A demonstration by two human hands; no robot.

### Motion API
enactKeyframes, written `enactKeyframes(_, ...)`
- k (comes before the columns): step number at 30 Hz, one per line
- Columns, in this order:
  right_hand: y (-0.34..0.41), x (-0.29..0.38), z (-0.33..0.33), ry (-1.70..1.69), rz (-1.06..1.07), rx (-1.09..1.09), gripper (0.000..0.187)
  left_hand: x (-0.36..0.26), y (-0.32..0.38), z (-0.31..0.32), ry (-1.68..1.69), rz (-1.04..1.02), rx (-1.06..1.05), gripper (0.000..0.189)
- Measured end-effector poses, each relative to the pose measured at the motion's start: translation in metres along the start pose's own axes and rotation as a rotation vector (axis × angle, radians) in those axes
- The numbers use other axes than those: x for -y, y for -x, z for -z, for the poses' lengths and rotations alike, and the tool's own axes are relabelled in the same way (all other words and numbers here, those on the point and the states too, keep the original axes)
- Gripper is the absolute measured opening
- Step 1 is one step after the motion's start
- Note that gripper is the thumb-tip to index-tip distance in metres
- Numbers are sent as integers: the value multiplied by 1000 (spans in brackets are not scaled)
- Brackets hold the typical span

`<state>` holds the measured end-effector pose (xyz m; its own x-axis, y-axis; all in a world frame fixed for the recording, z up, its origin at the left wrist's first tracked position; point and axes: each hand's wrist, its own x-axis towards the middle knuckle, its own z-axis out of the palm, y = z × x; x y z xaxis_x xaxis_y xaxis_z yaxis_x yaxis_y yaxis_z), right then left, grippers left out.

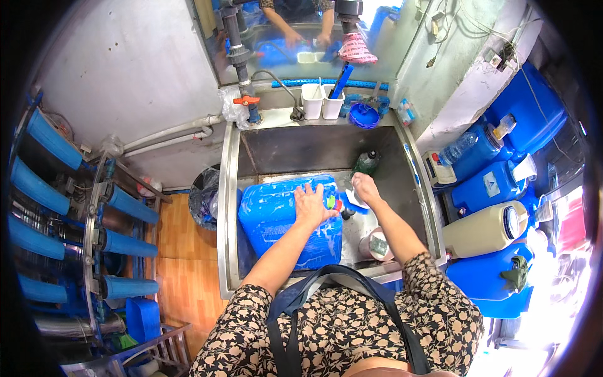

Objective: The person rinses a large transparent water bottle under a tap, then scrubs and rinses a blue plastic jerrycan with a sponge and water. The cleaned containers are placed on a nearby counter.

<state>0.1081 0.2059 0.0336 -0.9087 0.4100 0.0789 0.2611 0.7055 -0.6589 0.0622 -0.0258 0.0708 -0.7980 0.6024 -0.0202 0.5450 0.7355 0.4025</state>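
A blue plastic jug (278, 207), streaked with white suds, lies in the stainless steel sink (325, 146). My left hand (309, 203) rests on it with fingers spread, close to a red and green fitting (335, 203) at the jug's right end. In my right hand (365, 189) is a brush (356, 205) with a white handle and blue bristles, just right of that fitting. A dark green bottle (366, 163) stands behind my right hand. Near the sink's front wall is a pinkish tub (369, 242) with a grey-green scouring pad (378, 245) in it.
Two white cups (312, 101), a blue lid (364, 116) and a red-handled valve (247, 100) stand along the sink's back ledge. A lined bin (203, 198) sits left of the sink. Several blue jugs and a cream jug (483, 229) line the right. Blue filter housings (129, 241) fill the left.
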Motion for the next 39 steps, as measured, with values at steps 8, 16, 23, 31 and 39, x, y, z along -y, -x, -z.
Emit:
enactKeyframes(8,22,-54,-14,-312,-155,456,38,2,-7,3,-2,-130,18,96)
enactKeyframes(16,53,19,-44,-1018,-778,530,47,17,-6,7,-11,-211,65,96)
enactKeyframes(23,60,12,-19,-634,-340,526,45,15,-6,3,14,-171,67,98)
enactKeyframes(31,1,22,24,165,82,81,24,10,-4,10,30,-109,110,100)
enactKeyframes(39,-14,-75,-21,18,319,31,28,1,-4,11,17,-165,77,104)
